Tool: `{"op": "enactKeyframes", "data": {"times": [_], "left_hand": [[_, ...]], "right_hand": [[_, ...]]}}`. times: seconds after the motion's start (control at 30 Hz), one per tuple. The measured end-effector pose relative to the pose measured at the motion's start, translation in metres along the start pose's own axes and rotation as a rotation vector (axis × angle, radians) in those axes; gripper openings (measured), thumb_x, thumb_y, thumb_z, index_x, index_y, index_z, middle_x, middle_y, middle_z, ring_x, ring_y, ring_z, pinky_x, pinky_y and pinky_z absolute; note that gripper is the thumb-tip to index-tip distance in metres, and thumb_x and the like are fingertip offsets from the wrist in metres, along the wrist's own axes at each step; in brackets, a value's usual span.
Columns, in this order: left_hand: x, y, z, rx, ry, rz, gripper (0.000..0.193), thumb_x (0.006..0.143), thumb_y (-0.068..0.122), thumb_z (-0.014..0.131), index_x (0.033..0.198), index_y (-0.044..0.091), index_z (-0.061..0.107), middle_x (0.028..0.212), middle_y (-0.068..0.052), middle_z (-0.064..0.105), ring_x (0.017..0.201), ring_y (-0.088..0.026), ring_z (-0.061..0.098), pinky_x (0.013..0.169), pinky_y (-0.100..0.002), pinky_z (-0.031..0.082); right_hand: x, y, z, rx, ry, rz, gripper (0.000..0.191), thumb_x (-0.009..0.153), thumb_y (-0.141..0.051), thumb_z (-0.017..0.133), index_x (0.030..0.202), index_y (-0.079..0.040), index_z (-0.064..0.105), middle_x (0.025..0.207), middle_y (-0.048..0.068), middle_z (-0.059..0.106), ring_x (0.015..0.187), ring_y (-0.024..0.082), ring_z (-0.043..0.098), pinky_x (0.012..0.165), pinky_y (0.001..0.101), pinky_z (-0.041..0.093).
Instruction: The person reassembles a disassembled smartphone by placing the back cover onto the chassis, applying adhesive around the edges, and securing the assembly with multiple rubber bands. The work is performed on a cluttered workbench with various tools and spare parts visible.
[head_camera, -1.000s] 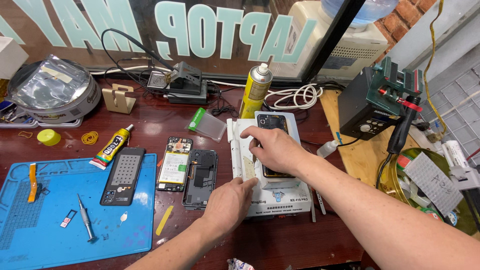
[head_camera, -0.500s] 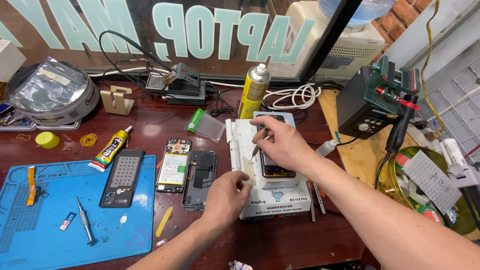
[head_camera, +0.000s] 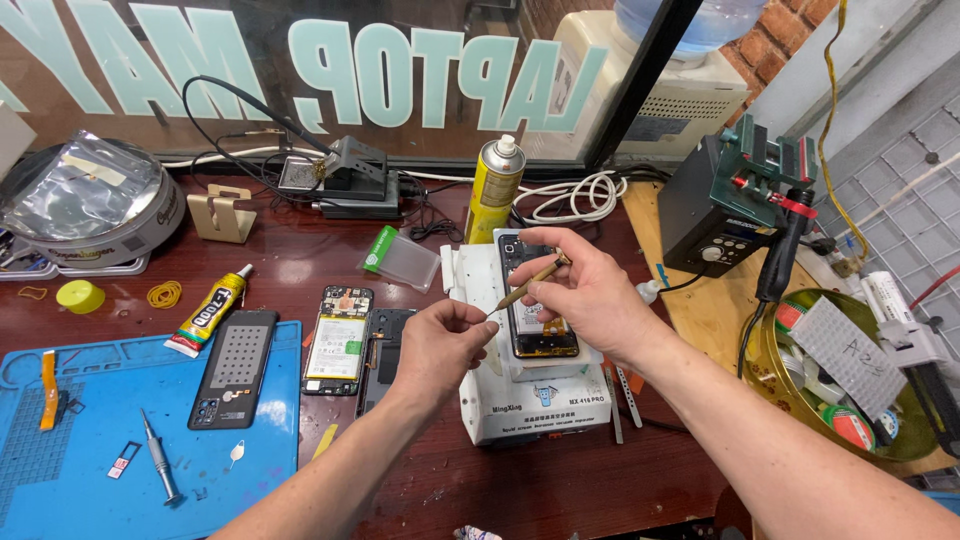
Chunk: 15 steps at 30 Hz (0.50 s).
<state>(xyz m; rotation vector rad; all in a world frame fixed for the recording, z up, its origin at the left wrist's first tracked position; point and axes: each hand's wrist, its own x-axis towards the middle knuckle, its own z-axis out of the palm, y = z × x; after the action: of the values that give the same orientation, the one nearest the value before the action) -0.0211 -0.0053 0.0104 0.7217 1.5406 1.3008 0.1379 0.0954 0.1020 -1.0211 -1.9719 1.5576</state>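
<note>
My right hand (head_camera: 590, 295) holds a thin brass-coloured tool (head_camera: 530, 283) slantwise, just above a dark opened phone (head_camera: 540, 335). The phone lies flat on top of a white box-shaped heating machine (head_camera: 530, 410). My left hand (head_camera: 445, 345) hovers left of the phone with thumb and forefinger pinched together right at the tool's lower tip. I cannot tell whether anything is between those fingertips.
Left of the machine lie an opened phone with its battery showing (head_camera: 338, 345), a dark phone frame (head_camera: 385, 345) and a black back cover (head_camera: 235, 368) on a blue mat (head_camera: 90, 440). A glue tube (head_camera: 210, 305), yellow spray can (head_camera: 495, 190), soldering station (head_camera: 720, 200) and bowl (head_camera: 775, 400) stand around.
My right hand has lifted off the phone with the tool. My left hand has left the machine's left edge and risen to meet the tool's tip.
</note>
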Motion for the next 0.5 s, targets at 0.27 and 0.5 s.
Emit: {"op": "enactKeyframes", "data": {"times": [0.27,0.5], "left_hand": [[-0.014,0.015,0.001,0.031,0.026,0.027,0.016,0.087,0.016,0.078,0.09,0.002,0.072,0.075,-0.003,0.073,0.066,-0.009,0.069,0.058,-0.025,0.055],[-0.02,0.025,0.007,0.002,0.002,0.043,0.016,0.087,0.017,0.078,0.088,0.004,0.069,0.076,-0.002,0.073,0.068,-0.009,0.07,0.059,-0.025,0.055]], "right_hand": [[-0.01,-0.006,0.001,0.133,0.136,-0.031,0.056,0.096,-0.007,0.061,0.149,-0.007,0.042,0.106,0.011,0.073,0.092,0.013,0.069,0.072,0.0255,0.058],[-0.016,-0.009,0.013,0.228,0.27,-0.078,0.046,0.098,-0.006,0.054,0.142,-0.005,0.039,0.102,0.012,0.067,0.095,0.018,0.071,0.074,0.0363,0.069]]}}
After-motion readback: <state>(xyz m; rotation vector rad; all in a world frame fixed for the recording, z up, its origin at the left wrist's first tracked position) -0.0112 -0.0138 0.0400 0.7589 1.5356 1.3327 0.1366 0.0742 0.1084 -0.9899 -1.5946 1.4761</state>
